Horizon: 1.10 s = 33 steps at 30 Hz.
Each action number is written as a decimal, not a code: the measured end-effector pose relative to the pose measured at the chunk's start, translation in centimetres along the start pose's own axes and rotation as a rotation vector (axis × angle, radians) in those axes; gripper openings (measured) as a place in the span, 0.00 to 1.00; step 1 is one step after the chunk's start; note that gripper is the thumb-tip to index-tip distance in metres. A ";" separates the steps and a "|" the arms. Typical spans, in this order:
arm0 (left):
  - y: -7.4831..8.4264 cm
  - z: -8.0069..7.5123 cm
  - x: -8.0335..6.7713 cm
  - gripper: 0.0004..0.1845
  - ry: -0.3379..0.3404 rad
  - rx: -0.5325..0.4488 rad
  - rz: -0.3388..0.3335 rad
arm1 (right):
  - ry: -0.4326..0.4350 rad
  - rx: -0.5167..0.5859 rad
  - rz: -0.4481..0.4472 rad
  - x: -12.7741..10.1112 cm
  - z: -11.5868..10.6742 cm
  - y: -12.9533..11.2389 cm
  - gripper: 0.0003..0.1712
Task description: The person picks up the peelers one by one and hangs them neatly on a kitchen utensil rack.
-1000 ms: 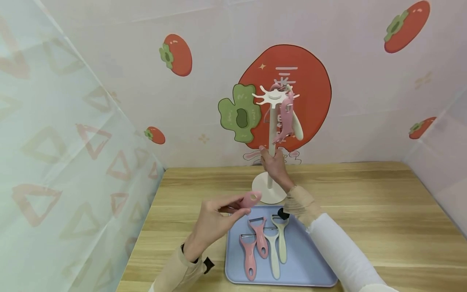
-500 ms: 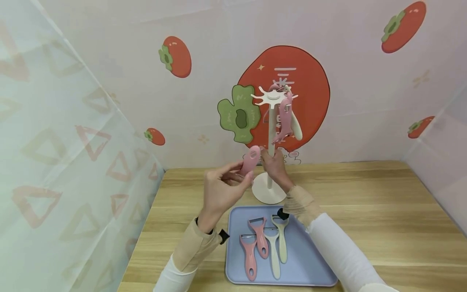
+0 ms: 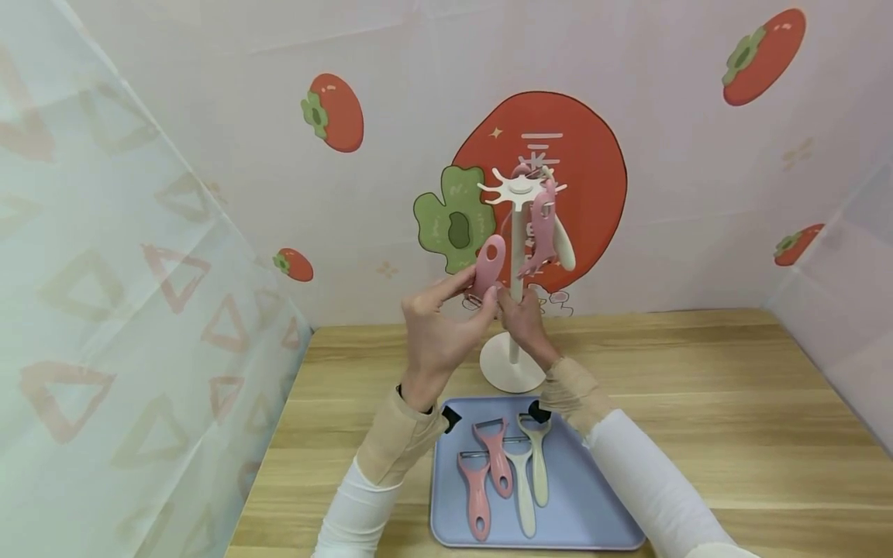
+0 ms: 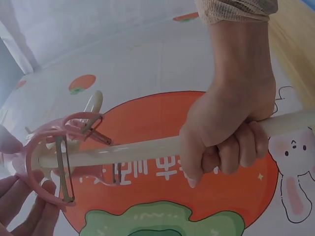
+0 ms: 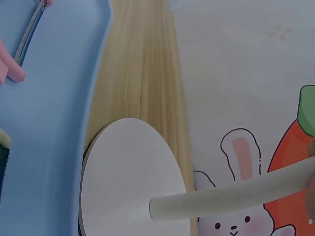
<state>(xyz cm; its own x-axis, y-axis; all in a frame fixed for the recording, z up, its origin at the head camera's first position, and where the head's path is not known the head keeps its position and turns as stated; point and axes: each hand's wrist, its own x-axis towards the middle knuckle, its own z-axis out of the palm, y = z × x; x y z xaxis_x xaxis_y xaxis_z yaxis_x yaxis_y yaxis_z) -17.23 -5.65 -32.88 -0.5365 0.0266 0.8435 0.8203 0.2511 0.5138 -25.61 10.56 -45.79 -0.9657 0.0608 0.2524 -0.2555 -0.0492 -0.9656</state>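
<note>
My left hand [image 3: 446, 329] pinches a pink Y-shaped peeler [image 3: 491, 263] by its body, the holed handle end pointing up, just left of the white stand's pole. In the left wrist view, the blade and fork of this peeler [image 4: 64, 167] overlap the pole. My right hand [image 3: 525, 319] grips the pole of the white stand [image 3: 517, 232] below its hooked top. Another pink peeler [image 3: 543, 229] and a cream-handled peeler [image 3: 563, 246] hang on the right side of the top, with more pink behind them. The round base [image 5: 128, 182] stands on the table.
A blue tray [image 3: 593, 511] lies in front of the stand, holding two pink peelers [image 3: 477, 500] and two cream peelers [image 3: 523, 496]. Its far edge is close to the stand's base. A printed wall rises behind the wooden table [image 3: 711, 403].
My left hand has lifted the pink peeler up from over the tray to beside the pole, turning its handle end upward. The right hand keeps its grip on the pole.
</note>
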 end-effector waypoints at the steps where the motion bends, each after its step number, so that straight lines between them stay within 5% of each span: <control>1: 0.0 0.2 0.2 0.16 -0.002 -0.005 0.006 | 0.011 -0.006 -0.007 0.0 0.0 -0.1 0.28; 8: 0.7 1.7 1.8 0.15 0.009 0.006 0.098 | 0.023 -0.026 -0.052 -0.1 -0.1 -0.4 0.23; 13: 1.0 2.4 2.8 0.14 0.011 0.006 0.115 | 0.020 -0.066 -0.067 0.1 -0.2 -0.3 0.03; 18: 1.2 2.9 3.1 0.16 0.013 -0.014 0.079 | 0.036 -0.038 -0.080 0.0 -0.2 -0.2 0.17; 25: 1.4 3.4 3.2 0.17 -0.005 0.004 0.036 | 0.051 -0.087 -0.095 0.2 -0.4 0.1 0.12; 33: 1.0 3.6 3.1 0.17 -0.022 0.075 0.033 | 0.028 -0.050 -0.117 0.0 0.0 0.3 0.21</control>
<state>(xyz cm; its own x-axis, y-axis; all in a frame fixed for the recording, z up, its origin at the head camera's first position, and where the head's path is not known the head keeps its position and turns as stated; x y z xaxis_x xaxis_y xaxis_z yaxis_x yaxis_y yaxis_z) -18.74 -1.84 -30.32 -0.5144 0.0567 0.8557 0.8209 0.3213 0.4721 -25.64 10.59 -46.07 -0.9276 0.0907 0.3624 -0.3630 0.0100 -0.9317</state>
